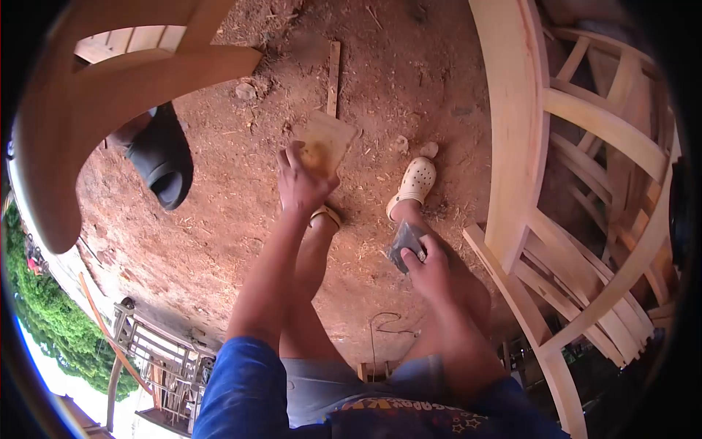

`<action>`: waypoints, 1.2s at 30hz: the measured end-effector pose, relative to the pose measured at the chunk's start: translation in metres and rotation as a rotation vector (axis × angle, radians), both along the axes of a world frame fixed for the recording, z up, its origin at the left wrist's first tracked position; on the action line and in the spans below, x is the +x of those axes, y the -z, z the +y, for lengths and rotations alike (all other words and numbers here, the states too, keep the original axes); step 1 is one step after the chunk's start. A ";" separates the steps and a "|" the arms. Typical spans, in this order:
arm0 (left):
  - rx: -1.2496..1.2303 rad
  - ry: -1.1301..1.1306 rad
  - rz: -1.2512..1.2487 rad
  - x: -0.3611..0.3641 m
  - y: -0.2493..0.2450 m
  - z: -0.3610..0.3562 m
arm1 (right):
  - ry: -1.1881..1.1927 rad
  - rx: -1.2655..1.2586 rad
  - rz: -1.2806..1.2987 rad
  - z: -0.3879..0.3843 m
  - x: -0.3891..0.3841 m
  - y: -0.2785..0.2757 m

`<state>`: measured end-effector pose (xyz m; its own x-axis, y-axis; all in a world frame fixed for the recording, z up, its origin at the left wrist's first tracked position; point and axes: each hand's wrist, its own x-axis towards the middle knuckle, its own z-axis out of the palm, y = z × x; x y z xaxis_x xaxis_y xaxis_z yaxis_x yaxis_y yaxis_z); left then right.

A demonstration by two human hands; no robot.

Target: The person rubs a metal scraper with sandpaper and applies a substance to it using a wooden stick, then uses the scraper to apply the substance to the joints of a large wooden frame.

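Observation:
My left hand (301, 181) is wrapped round the lower edge of a flat, pale, see-through piece (330, 139) with a yellowish-brown patch, held over the dirt floor. Lower and to the right, my right hand (430, 265) grips a dark grey pad (405, 247), thumb on top, beside my right leg. What the pad is made of is hard to tell. The two hands are well apart, and neither touches the wooden furniture.
Curved wooden furniture frames (512, 124) stand at the right, another (55, 139) at the upper left. A person's foot in a dark sandal (162, 164) is at the left. A narrow wood strip (334, 77) and shavings lie on the dirt floor (248, 146).

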<state>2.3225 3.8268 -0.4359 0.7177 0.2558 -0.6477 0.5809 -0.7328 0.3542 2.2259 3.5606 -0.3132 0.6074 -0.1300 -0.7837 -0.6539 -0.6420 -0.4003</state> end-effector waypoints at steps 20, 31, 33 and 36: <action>-0.085 0.176 -0.870 -0.082 -0.541 0.069 | -0.901 0.163 -0.532 0.144 0.101 -0.503; -1.780 -1.040 -0.397 -0.183 -0.584 0.090 | -0.616 0.335 -0.448 0.105 0.168 -0.554; -1.957 -1.112 -0.565 -0.192 -0.602 0.060 | -0.764 0.554 -0.538 0.108 0.161 -0.553; -1.980 -1.199 -0.823 -0.195 -0.625 0.004 | -0.905 0.783 -0.655 0.112 0.150 -0.582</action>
<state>2.1278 3.8310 0.1891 0.9045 0.2756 -0.3256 -0.2271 0.9572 0.1794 2.3754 3.6724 0.2692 0.5274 0.8496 -0.0054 0.3192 -0.2041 -0.9254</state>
